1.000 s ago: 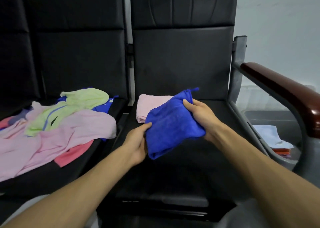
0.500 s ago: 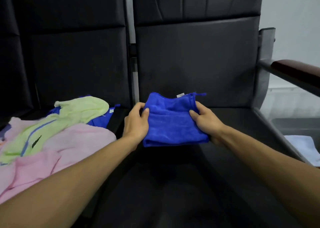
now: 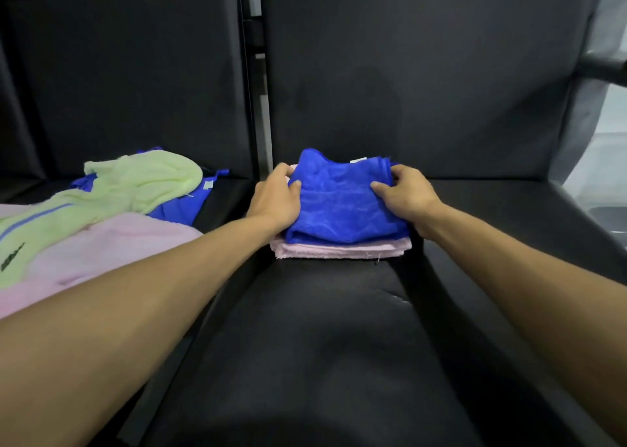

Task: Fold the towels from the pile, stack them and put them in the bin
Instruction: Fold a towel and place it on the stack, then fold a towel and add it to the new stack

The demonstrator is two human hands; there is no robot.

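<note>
Both hands are gripping the folded blue towel (image 3: 342, 202) from either side: left hand (image 3: 274, 197) clamped on its left edge with the thumb on top, right hand (image 3: 405, 195) pinching the right edge, fingers curled over the far corner. The blue towel sits right on top of a folded pink towel (image 3: 339, 250), whose near edge sticks out a bit from under it, so that's a two-high stack.

The stack is toward the back of the black seat (image 3: 322, 345), close to the backrest (image 3: 424, 73) and nearer the seat's left edge. In front of the stack the seat cushion is bare, and there's bare cushion to its right too, up to the armrest frame (image 3: 597, 63).

Left of the stack, across the gap between seats, is the unfolded pile: a light green towel (image 3: 135, 182) draped over another blue towel (image 3: 179, 209), with a big pink towel (image 3: 101, 253) nearest the camera. Can't make out any bin in this view.
</note>
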